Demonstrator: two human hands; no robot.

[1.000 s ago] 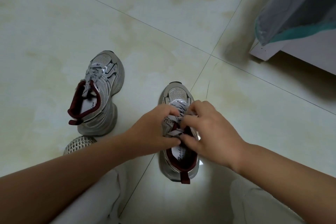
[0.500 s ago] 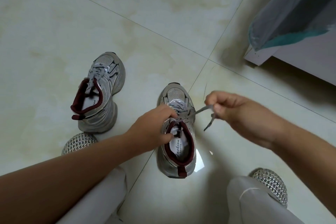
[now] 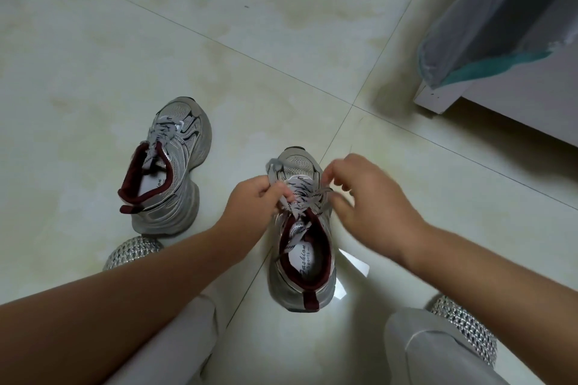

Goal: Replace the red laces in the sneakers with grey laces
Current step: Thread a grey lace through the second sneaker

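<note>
Two silver sneakers with dark red linings stand on the floor, both threaded with grey printed laces. The near sneaker (image 3: 301, 262) is between my knees. My left hand (image 3: 251, 200) grips a loop of its grey lace (image 3: 273, 173) above the tongue. My right hand (image 3: 366, 197) hovers at the right side of the eyelets, fingers curled, thumb and fingertips close to a lace strand; blur hides whether it pinches it. One loose lace end (image 3: 294, 236) hangs into the shoe's opening. The other sneaker (image 3: 170, 166) stands to the left, laced and untouched.
I sit over pale floor tiles (image 3: 187, 40), with light trousers and woven silver shoes (image 3: 133, 251) on my feet. A white furniture edge (image 3: 438, 100) with grey and teal cloth (image 3: 488, 40) draped over it stands at the upper right.
My right hand has come back from its pull out to the right and is over the eyelets again. My left hand has lifted a lace loop above the tongue.
</note>
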